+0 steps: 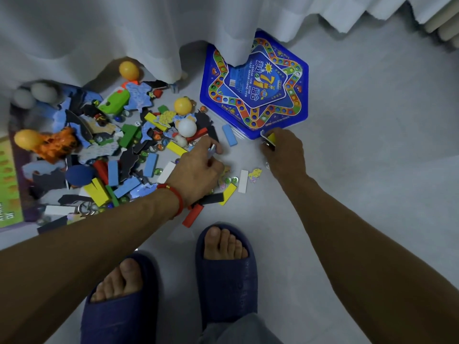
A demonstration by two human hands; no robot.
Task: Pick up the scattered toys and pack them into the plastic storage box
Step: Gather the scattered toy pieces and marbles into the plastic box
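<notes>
We lean over a grey floor [347,150] with both arms stretched down toward a heap of scattered toys [119,150]. Our left hand [198,167], a red string bracelet [173,197] on its wrist, reaches into the near edge of the heap, its fingers [213,148] pinching a small pale flat piece; we cannot tell exactly what that piece is. Our right hand [285,150] sits at the lower corner of the blue plastic storage box [255,95], its fingers curled around a few small blocks, a yellow one [271,138] showing at the top of the grasp.

The box lies flat on the floor, its star-patterned lid facing up and its far edge tucked under the hem of a white curtain [149,33]. A light blue block [229,134] rests just beside the box, between our two hands. Near the left hand lie a white block [243,181], a yellow block [229,193], a red block [192,216] and several glass marbles [231,180].

The heap holds coloured wooden blocks, dark puzzle pieces, an orange ball [183,105], a white ball [187,127], a green toy [115,100] and an orange plastic figure [57,145]. Another orange ball [128,70] sits against the curtain. Our feet, in dark blue slippers [223,276], stand just below the toys.
</notes>
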